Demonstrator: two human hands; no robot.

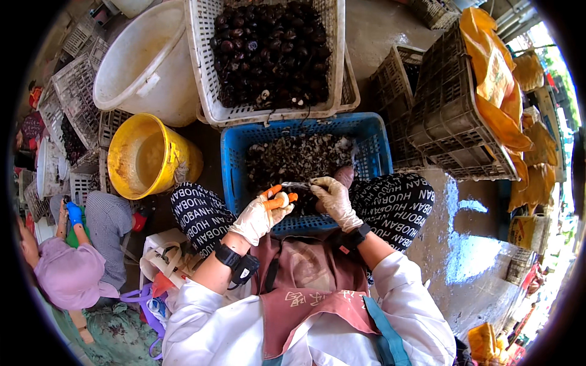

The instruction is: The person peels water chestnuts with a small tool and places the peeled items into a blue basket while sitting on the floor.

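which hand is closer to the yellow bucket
Left. The left hand is right of the yellow bucket and closer to the body; the right hand is farther right.

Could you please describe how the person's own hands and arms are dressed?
The left hand and right hand wear thin off-white gloves; orange tubular finger covers sit on the left one. A black wrist strap is on each side, the left with a boxy black device. Loose white fabric sleeves end on the forearms.

A yellow bucket (182, 157) stands beside a white tub (168, 94), and orange cloth (488, 58) hangs over dark crates (448, 113).
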